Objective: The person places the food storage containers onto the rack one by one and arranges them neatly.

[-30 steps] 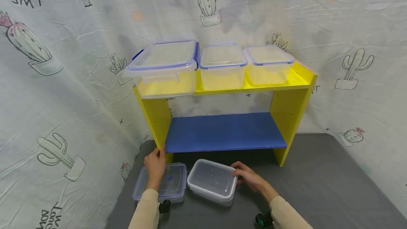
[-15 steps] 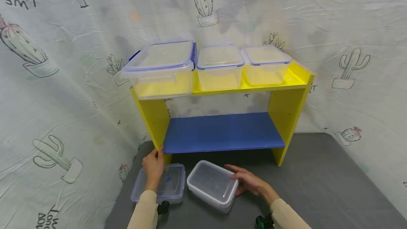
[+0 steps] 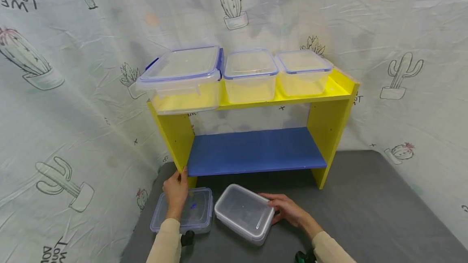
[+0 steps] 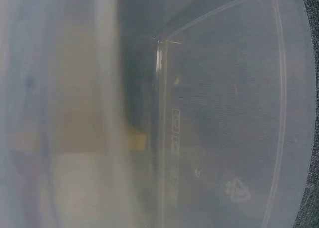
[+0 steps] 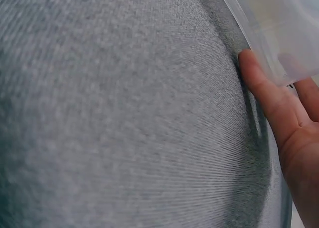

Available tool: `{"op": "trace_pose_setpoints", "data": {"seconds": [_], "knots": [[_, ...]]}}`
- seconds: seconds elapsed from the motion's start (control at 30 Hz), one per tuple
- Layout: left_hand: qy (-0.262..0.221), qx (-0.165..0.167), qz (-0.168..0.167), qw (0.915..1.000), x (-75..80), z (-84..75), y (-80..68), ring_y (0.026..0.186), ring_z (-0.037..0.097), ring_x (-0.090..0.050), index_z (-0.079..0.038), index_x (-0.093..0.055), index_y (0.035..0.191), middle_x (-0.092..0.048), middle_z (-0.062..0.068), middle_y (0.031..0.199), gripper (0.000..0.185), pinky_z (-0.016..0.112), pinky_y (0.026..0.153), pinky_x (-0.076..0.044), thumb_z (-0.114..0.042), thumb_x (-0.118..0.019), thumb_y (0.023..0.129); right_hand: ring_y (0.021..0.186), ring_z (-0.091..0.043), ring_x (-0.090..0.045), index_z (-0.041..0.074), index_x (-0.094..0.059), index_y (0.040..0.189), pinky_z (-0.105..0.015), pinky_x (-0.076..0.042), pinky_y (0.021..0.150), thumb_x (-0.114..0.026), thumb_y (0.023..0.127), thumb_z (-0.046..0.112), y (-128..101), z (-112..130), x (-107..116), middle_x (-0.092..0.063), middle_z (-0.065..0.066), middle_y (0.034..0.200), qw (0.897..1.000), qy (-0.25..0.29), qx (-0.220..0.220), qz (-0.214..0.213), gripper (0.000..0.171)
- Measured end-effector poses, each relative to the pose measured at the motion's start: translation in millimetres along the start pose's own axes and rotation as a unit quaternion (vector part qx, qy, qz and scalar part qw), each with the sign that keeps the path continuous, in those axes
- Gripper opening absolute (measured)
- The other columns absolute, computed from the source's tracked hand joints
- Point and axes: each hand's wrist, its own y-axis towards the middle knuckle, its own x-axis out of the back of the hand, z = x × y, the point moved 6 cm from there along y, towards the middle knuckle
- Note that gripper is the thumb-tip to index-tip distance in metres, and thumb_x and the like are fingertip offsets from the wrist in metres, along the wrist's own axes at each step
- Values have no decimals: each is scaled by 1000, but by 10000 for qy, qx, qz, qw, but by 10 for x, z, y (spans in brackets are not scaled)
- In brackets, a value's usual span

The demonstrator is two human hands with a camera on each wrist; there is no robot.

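A clear lidded container (image 3: pixel 244 213) lies at an angle on the grey table (image 3: pixel 365 214), in front of the shelf. My right hand (image 3: pixel 283 208) touches its right side with straight fingers. In the right wrist view a fingertip (image 5: pixel 256 78) lies against the container's edge (image 5: pixel 279 28). A flat blue-rimmed container (image 3: pixel 195 210) sits to the left, and my left hand (image 3: pixel 176 188) reaches over it. Thumb and fingers of that hand hold the bottom front edge of the yellow shelf's left side panel (image 3: pixel 179 141). The left wrist view shows only a blurred clear lid (image 4: pixel 224 113).
The yellow shelf (image 3: pixel 323 121) has a bare blue lower board (image 3: pixel 256 149). On its top stand three clear blue-rimmed containers: a large one (image 3: pixel 183 76) overhanging the left front, a middle one (image 3: pixel 250 74) and a right one (image 3: pixel 303 70). Cactus-print cloth hangs behind.
My right hand slid from the clear container's far corner down along its right side, and the container turned slightly. The left hand stayed at the shelf panel.
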Motion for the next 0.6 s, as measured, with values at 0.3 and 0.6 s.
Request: {"op": "trace_pose_setpoints", "data": {"seconds": [0.3, 0.6], "knots": [[7, 40, 41, 10000, 23, -17, -1, 48, 20, -41, -9, -58, 64, -54, 6, 53, 38, 33, 52, -31, -31, -61, 95, 92, -16, -68, 2, -37, 146, -42, -57, 70, -46, 98, 13, -11, -45, 11, -64, 7, 123, 9998, 19, 73, -202, 50], [-20, 104, 112, 9999, 29, -25, -2, 53, 26, -55, -8, -65, 71, -66, 9, 62, 35, 37, 54, -39, -32, -61, 96, 91, -15, -66, 2, -40, 145, -41, -57, 67, -48, 96, 13, -2, -12, -17, -64, 8, 124, 9995, -67, 197, -247, 50]]}}
